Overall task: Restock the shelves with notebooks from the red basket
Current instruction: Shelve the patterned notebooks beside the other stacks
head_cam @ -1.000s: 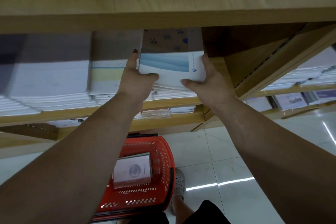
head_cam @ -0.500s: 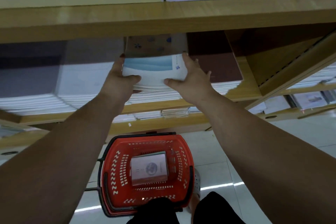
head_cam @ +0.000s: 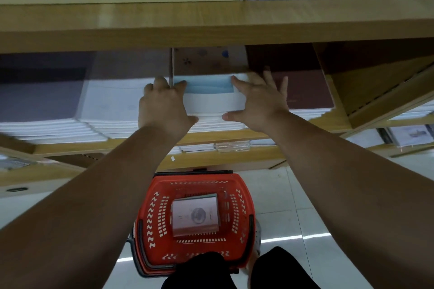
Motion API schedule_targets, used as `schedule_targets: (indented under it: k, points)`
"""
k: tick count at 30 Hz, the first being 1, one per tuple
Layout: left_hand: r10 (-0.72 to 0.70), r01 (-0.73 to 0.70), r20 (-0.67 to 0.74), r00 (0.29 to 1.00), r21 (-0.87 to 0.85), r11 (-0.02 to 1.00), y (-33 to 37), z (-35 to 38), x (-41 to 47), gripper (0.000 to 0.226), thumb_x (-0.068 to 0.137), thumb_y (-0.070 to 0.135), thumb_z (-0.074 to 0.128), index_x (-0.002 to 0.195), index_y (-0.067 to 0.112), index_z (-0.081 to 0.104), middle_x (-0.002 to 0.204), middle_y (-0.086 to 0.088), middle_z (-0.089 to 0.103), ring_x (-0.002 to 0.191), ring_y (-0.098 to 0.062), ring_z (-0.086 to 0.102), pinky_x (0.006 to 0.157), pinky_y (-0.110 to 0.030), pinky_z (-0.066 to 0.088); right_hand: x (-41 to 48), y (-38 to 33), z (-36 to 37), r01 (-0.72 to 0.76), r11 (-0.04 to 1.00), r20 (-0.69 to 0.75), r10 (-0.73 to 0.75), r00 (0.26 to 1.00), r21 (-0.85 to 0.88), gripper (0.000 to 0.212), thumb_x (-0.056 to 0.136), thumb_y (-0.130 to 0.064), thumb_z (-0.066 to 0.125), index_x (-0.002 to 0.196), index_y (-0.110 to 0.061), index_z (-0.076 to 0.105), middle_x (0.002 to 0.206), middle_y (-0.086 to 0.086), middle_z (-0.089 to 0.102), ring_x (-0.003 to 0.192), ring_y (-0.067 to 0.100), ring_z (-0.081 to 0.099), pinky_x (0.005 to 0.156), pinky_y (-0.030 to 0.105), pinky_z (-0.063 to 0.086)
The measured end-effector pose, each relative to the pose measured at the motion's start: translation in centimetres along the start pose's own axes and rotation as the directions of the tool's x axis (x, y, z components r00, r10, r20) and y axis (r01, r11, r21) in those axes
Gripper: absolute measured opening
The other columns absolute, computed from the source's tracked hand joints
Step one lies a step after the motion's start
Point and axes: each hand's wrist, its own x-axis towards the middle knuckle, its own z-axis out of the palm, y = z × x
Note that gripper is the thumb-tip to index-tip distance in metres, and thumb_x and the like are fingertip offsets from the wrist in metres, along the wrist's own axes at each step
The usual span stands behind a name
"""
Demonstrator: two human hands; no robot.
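While both arms reach under the upper board, the left hand and right hand lie flat and spread on either side of a blue-and-white notebook, gripping nothing. It sits atop a stack on the shelf, beside a maroon notebook. Below, the basket on the floor holds another notebook.

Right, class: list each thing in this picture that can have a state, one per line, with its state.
Blue-and-white notebook: lying flat on top of its stack on the shelf, a hand at each side.
Left hand: fingers curled, at the notebook's left edge.
Right hand: open, fingers spread, at the notebook's right edge.
Red basket: on the floor, holding notebooks.
Basket notebooks: lying flat, cover up.
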Motion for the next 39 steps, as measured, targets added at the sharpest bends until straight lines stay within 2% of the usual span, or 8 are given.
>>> schedule_targets:
  k: [4, 8, 11, 14, 27, 33, 36, 39]
  points:
    - [0.074, -0.074, -0.004, 0.997, -0.065, 0.995, -1.2, 1.6, 0.0, 0.084, 0.081, 0.056, 0.072, 0.153, 0.029, 0.038, 0.155, -0.015, 0.031, 0.14, -0.036, 0.032, 0.115, -0.049, 0.032, 0.8, -0.3, 0.5, 0.092, 0.996, 0.076, -0.092, 0.993, 0.007, 0.096, 0.084, -0.074, 0.057, 0.159, -0.044, 0.006, 0.17, -0.009, 0.002, 0.155, 0.028, -0.011, 0.121, 0.063, -0.004]
    - [0.037, -0.033, 0.063, 0.997, -0.072, 0.997, -0.9, 1.6, 0.3, 0.098, 0.073, 0.066, 0.073, 0.154, 0.031, 0.031, 0.163, -0.014, 0.017, 0.147, -0.038, 0.023, 0.119, -0.056, 0.024, 0.6, 0.6, -0.3, 0.137, 0.98, 0.058, -0.147, 0.987, 0.143, 0.114, 0.067, -0.08, 0.069, 0.159, -0.042, 0.013, 0.166, -0.007, 0.015, 0.154, 0.032, 0.004, 0.122, 0.059, 0.001]
    - [0.031, -0.037, 0.07, 0.997, 0.091, 0.995, 0.6, 1.1, 0.2, 0.103, 0.071, 0.081, 0.059, 0.155, 0.038, 0.019, 0.163, -0.014, 0.006, 0.15, -0.042, 0.009, 0.118, -0.064, 0.012, -0.6, 3.0, -0.2, -0.12, 0.979, -0.1, 0.137, 0.986, 0.163, 0.129, 0.048, -0.098, 0.058, 0.156, -0.043, 0.014, 0.167, 0.004, 0.013, 0.153, 0.04, 0.002, 0.115, 0.069, -0.002]
    - [0.155, -0.163, 0.072, 0.985, 0.132, 0.978, 2.6, 1.5, 0.0, 0.094, 0.08, 0.082, 0.046, 0.155, 0.047, 0.001, 0.165, -0.011, 0.002, 0.151, -0.042, 0.0, 0.118, -0.067, 0.005, -1.9, 6.2, 0.2, -0.356, 0.925, -0.012, 0.361, 0.933, 0.136, 0.142, 0.034, -0.104, 0.053, 0.154, -0.052, -0.001, 0.168, 0.01, -0.014, 0.15, 0.046, -0.018, 0.11, 0.079, -0.004]
    - [0.196, -0.215, 0.134, 0.971, 0.148, 0.965, 5.5, 2.9, 0.5, 0.072, 0.098, 0.054, 0.046, 0.152, 0.055, -0.002, 0.167, 0.001, 0.002, 0.153, -0.033, -0.001, 0.115, -0.071, 0.007, -0.4, 8.6, -0.2, -0.075, 0.991, 0.091, 0.065, 0.994, 0.108, 0.105, 0.07, -0.073, 0.073, 0.15, -0.065, 0.006, 0.168, -0.012, -0.004, 0.152, 0.038, -0.018, 0.105, 0.085, 0.004]
    - [0.284, -0.292, 0.191, 0.94, 0.017, 0.956, 10.4, 0.8, 1.2, 0.097, 0.088, 0.067, 0.053, 0.159, 0.032, -0.003, 0.168, -0.004, 0.0, 0.154, -0.029, 0.002, 0.12, -0.061, 0.004, -0.8, 11.9, -0.8, -0.122, 0.932, -0.025, 0.139, 0.99, 0.34, 0.123, 0.049, -0.08, 0.08, 0.151, -0.051, 0.019, 0.163, 0.004, 0.015, 0.153, 0.035, 0.007, 0.117, 0.064, 0.021]
    - [0.291, -0.285, 0.27, 0.918, -0.063, 0.957, 12.9, 2.1, 0.8, 0.1, 0.091, 0.056, 0.057, 0.159, 0.016, -0.005, 0.168, -0.006, -0.009, 0.154, -0.023, -0.007, 0.123, -0.053, 0.002, -0.5, 13.4, -0.5, -0.193, 0.837, -0.029, 0.242, 0.97, 0.512, 0.128, 0.043, -0.072, 0.088, 0.151, -0.037, 0.03, 0.153, 0.006, 0.029, 0.138, 0.031, 0.039, 0.11, 0.045, 0.043]
    - [0.258, -0.249, 0.266, 0.929, -0.067, 0.966, 13.4, 3.1, 0.4, 0.101, 0.092, 0.052, 0.058, 0.159, 0.016, -0.009, 0.167, -0.006, -0.014, 0.154, -0.022, -0.013, 0.123, -0.052, -0.001, -0.2, 13.8, -0.4, -0.136, 0.866, -0.029, 0.171, 0.985, 0.481, 0.124, 0.044, -0.068, 0.091, 0.15, -0.033, 0.036, 0.147, 0.006, 0.034, 0.129, 0.026, 0.046, 0.102, 0.035, 0.046]
